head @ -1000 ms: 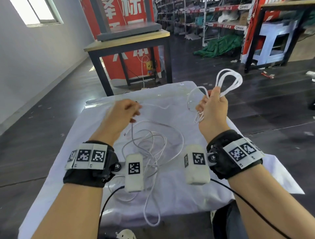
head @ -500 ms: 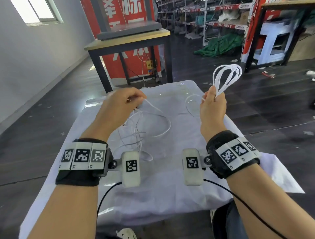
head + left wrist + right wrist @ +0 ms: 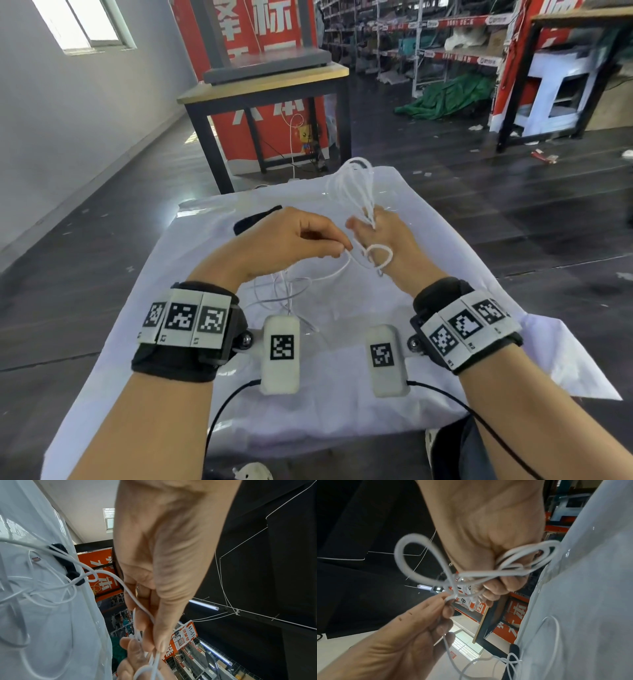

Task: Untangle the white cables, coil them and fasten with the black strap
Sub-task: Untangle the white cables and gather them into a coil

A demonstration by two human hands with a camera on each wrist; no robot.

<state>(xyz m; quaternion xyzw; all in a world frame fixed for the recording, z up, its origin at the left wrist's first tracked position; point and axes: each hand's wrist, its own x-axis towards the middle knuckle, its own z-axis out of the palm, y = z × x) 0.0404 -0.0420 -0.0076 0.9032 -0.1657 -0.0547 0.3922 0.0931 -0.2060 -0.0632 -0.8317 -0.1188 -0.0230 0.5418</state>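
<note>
My right hand (image 3: 380, 236) grips a bundle of white cable loops (image 3: 354, 186) that stick up past its fingers; a small loop (image 3: 378, 257) hangs below the hand. In the right wrist view the loops (image 3: 529, 558) pass through the curled fingers. My left hand (image 3: 308, 236) pinches a strand of the white cable (image 3: 137, 604) between thumb and fingers, right beside the right hand. More loose white cable (image 3: 291, 291) lies tangled on the white cloth (image 3: 342, 394) under my hands. The black strap (image 3: 253, 219) lies on the cloth beyond my left hand, partly hidden by it.
The cloth-covered table has a clear plastic sheet (image 3: 411, 205) over its far part. A dark-framed wooden table (image 3: 267, 85) stands behind it, before a red banner (image 3: 274, 34). Shelving racks (image 3: 428, 34) and a green tarp (image 3: 452, 96) are at the back right.
My right hand has come down and left with the coiled loops. My left hand has moved right to meet it, drawing the strand along. The black strap has come into sight.
</note>
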